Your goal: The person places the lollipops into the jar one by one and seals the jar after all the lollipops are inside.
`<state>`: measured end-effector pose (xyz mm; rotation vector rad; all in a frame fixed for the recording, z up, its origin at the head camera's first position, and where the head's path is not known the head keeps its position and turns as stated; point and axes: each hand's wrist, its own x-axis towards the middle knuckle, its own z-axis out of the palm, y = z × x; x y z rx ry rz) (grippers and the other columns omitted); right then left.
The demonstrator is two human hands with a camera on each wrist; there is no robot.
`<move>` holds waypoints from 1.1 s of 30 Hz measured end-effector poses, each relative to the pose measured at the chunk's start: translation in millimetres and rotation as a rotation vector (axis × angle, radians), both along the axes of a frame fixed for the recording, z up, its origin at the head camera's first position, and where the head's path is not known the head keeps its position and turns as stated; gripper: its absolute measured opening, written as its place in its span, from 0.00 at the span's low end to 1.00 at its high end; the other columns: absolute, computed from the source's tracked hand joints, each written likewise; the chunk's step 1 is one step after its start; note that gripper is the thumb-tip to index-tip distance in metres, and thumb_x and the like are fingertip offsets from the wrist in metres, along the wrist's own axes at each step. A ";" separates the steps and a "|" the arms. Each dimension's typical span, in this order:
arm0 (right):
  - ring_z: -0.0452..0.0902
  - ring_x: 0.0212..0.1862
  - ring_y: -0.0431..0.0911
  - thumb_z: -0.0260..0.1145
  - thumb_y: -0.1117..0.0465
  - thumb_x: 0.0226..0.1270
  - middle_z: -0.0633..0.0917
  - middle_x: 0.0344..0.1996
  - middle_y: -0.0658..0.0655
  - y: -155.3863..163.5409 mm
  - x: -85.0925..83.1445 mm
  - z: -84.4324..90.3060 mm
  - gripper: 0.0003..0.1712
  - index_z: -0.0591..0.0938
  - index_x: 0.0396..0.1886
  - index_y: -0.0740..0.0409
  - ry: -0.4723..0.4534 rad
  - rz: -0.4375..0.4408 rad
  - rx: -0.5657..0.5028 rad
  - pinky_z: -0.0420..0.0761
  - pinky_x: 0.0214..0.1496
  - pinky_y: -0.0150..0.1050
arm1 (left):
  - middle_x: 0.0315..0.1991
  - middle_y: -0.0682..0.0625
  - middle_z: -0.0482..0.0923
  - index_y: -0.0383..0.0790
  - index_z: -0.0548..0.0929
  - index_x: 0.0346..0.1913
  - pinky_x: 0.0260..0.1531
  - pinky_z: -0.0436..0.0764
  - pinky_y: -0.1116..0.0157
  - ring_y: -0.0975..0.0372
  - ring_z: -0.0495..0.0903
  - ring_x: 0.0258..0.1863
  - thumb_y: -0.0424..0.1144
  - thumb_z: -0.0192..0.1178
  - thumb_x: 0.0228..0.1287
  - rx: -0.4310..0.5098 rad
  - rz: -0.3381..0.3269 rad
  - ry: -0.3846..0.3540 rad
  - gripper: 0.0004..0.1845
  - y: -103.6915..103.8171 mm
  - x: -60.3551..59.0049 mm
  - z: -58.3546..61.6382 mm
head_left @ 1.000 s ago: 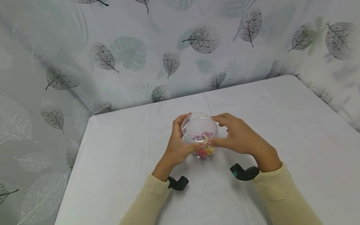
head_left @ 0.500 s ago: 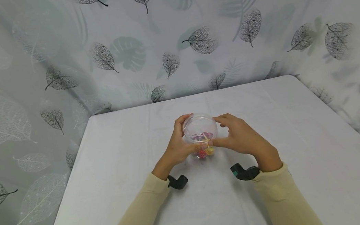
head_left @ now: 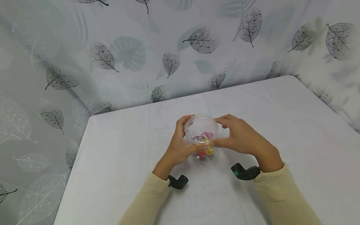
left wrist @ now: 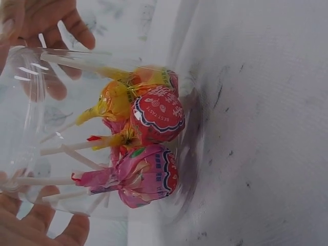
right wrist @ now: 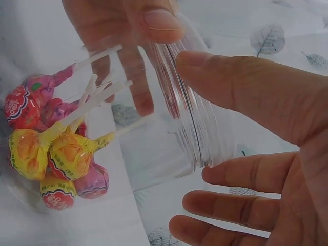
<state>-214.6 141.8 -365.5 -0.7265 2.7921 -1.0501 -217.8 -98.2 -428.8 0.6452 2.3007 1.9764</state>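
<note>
Holding a clear plastic jar [head_left: 201, 133] of lollipops [left wrist: 148, 148] on the white counter [head_left: 294, 160], left hand [head_left: 177, 145] wrapped around its side, right hand's [head_left: 240, 138] fingers [right wrist: 246, 92] gripping the lid rim. Lid looks on still, so closing or opening isn't finished.

Jar [head_left: 201, 130]: clear, colourless plastic.
Lollipops [left wrist: 148, 148]: red, pink, yellow and orange wrappers with printed swirls; white sticks.
Table [head_left: 293, 147]: plain white, faint dark scuffs.
Backdrop [head_left: 133, 53]: pale grey, printed with dark veined leaves and muted green fronds.
Sleeves [head_left: 278, 196]: cream.
Wrist mounts [head_left: 245, 173]: black.
</note>
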 end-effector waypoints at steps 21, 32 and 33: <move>0.63 0.77 0.61 0.81 0.55 0.58 0.66 0.78 0.62 -17.7 -2.5 -11.8 0.49 0.70 0.77 0.60 0.033 0.082 -0.124 0.70 0.71 0.64 | 0.77 0.40 0.60 0.49 0.49 0.81 0.71 0.65 0.42 0.42 0.64 0.74 0.35 0.80 0.53 -0.072 0.026 -0.048 0.59 -4.2 2.1 -7.2; 0.70 0.72 0.60 0.85 0.54 0.52 0.74 0.72 0.64 -22.5 -2.5 -12.1 0.45 0.77 0.67 0.66 0.142 0.043 -0.081 0.73 0.70 0.60 | 0.76 0.37 0.61 0.48 0.50 0.81 0.69 0.68 0.43 0.40 0.66 0.72 0.34 0.79 0.55 -0.055 0.021 -0.034 0.58 -5.2 1.1 -12.1; 0.70 0.72 0.60 0.86 0.53 0.52 0.74 0.71 0.64 -23.3 -2.4 -12.5 0.46 0.77 0.67 0.66 0.144 0.038 -0.075 0.73 0.70 0.60 | 0.76 0.37 0.61 0.48 0.50 0.81 0.70 0.67 0.43 0.40 0.65 0.72 0.34 0.79 0.55 -0.056 0.017 -0.032 0.58 -5.5 1.0 -12.2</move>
